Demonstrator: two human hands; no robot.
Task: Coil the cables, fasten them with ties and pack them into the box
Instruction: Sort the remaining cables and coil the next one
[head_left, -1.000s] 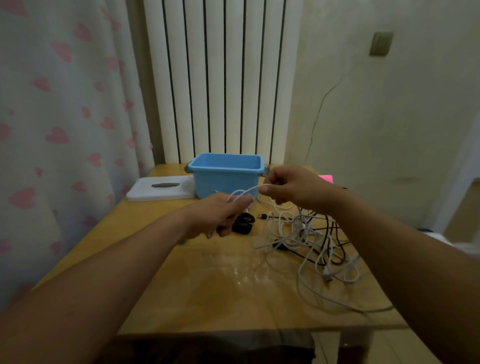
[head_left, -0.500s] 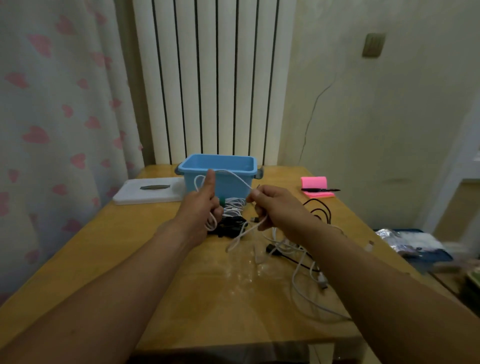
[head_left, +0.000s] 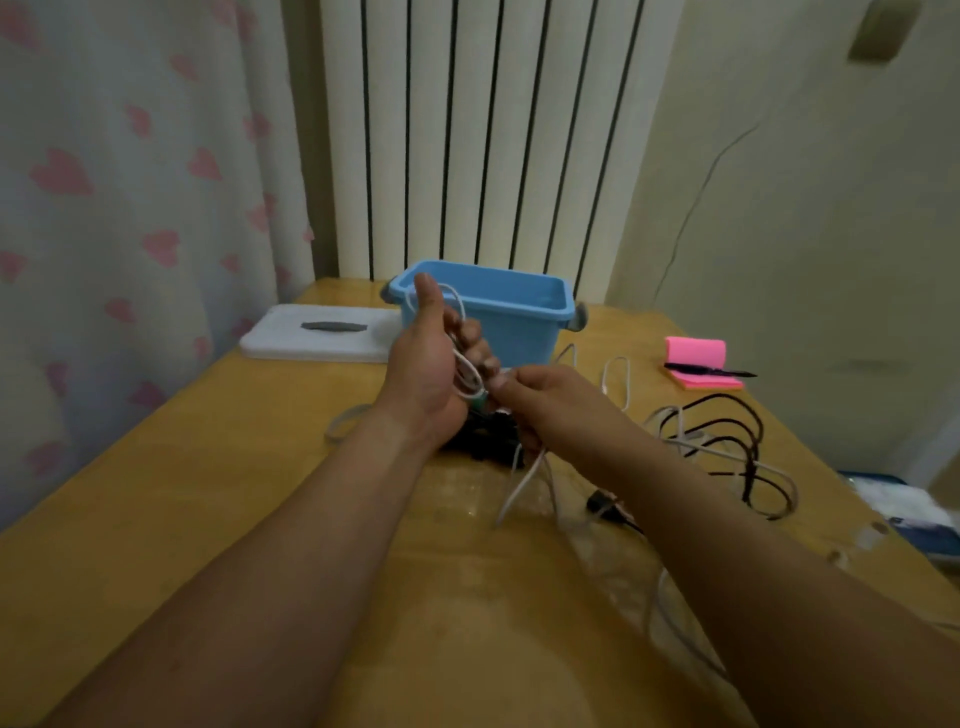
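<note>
The left hand (head_left: 431, 374) holds loops of white cable (head_left: 466, 368) wound round its raised thumb and curled fingers. The right hand (head_left: 540, 402) pinches the same cable just beside it. The blue box (head_left: 524, 332) stands right behind both hands, with a tangle of loose cables (head_left: 727, 451) off to the right hand's right.

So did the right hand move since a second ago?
Yes. The right hand slid left, from right of the blue box to in front of it, beside the left hand.
</note>
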